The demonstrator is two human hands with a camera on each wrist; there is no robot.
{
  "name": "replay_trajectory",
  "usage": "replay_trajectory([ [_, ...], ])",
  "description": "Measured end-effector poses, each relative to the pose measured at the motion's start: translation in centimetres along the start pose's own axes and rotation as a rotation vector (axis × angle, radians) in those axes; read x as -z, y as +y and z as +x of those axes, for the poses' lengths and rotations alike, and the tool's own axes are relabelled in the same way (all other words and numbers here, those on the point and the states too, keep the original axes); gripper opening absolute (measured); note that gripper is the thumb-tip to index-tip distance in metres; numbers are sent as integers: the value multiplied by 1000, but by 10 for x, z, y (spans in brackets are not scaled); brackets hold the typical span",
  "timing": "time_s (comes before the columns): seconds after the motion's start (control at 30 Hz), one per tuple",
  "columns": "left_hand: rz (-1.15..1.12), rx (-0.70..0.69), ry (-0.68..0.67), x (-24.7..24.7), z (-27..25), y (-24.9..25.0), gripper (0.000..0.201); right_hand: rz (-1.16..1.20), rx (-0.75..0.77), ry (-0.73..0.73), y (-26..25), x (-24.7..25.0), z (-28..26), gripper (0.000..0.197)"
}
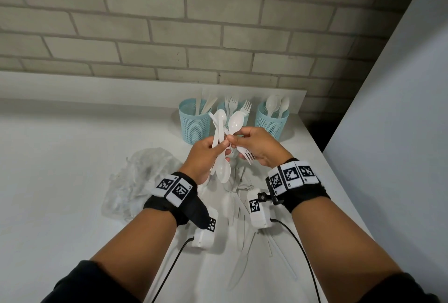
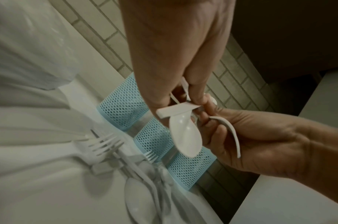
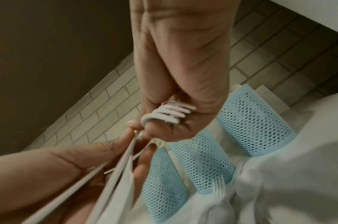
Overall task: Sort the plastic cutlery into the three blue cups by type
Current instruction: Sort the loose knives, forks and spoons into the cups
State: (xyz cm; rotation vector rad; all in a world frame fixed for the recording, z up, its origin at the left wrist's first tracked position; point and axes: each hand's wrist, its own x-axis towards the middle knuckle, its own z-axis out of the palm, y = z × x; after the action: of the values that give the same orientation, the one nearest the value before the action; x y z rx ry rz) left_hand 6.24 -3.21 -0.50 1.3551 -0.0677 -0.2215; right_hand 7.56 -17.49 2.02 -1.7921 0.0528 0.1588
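Note:
Three blue mesh cups stand at the back of the table: the left cup (image 1: 194, 122) has knives, the middle cup (image 1: 242, 120) forks, the right cup (image 1: 272, 119) spoons. In front of them my left hand (image 1: 221, 146) grips a bundle of white spoons and knives (image 1: 219, 133); one spoon (image 2: 185, 136) hangs bowl down from it. My right hand (image 1: 234, 140) meets the left at the bundle, its thumb and forefinger pinching a piece there, and a fork (image 1: 246, 156) lies held in its curled fingers, tines (image 3: 170, 112) pointing back at the wrist.
A loose pile of white cutlery (image 1: 238, 196) lies on the white table (image 1: 72, 157) under my hands and toward me. A crumpled clear plastic bag (image 1: 143, 176) sits to the left. A brick wall runs behind the cups, and a pale panel (image 1: 400, 108) rises at the right.

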Motion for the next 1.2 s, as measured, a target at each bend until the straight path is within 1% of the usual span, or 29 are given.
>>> replay_trajectory([
  [0.07,-23,7,37,1,0,1,22,-30,0,-45,3,2,1,24],
  [0.1,-32,10,53,2,1,2,22,-63,-19,-73,4,2,1,25],
  [0.2,-51,18,64,3,0,5,24,-143,-80,-149,6,4,-1,16],
  [0.27,-67,16,56,2,-1,6,24,-160,-93,-182,6,4,-2,13],
  [0.33,-85,15,57,1,0,6,24,-202,-97,-199,5,6,-3,10],
  [0.4,-84,9,69,1,0,7,24,-224,-106,-186,4,10,-3,7],
  [0.47,-79,-1,83,1,2,8,19,-170,-142,-139,3,18,-1,7],
  [0.53,-96,0,86,0,2,9,11,-103,-158,-80,1,28,2,15],
  [0.6,-97,6,75,1,3,10,11,-61,-128,-13,-3,39,4,14],
  [0.67,-63,-1,64,1,5,10,14,-56,-45,70,-12,47,7,12],
  [0.73,-31,-9,67,3,6,9,19,-119,76,210,-26,54,11,14],
  [0.8,-24,-15,68,4,7,7,18,-210,208,392,-40,56,20,18],
  [0.83,-27,-15,67,5,8,6,16,-282,269,462,-47,56,24,18],
  [0.9,-39,-12,56,5,9,5,14,-511,324,527,-60,52,31,16],
  [0.93,-43,-9,50,6,9,5,14,-655,308,523,-66,49,35,18],
  [1.0,-53,-1,43,7,10,4,14,-941,244,454,-75,39,44,26],
  [1.03,-60,6,41,7,10,4,14,-1037,227,415,-78,34,49,31],
  [1.1,-84,26,37,9,10,4,15,-1092,236,340,-80,23,60,36],
  [1.2,-119,56,31,11,10,6,21,-1023,249,230,-71,11,73,44],
])
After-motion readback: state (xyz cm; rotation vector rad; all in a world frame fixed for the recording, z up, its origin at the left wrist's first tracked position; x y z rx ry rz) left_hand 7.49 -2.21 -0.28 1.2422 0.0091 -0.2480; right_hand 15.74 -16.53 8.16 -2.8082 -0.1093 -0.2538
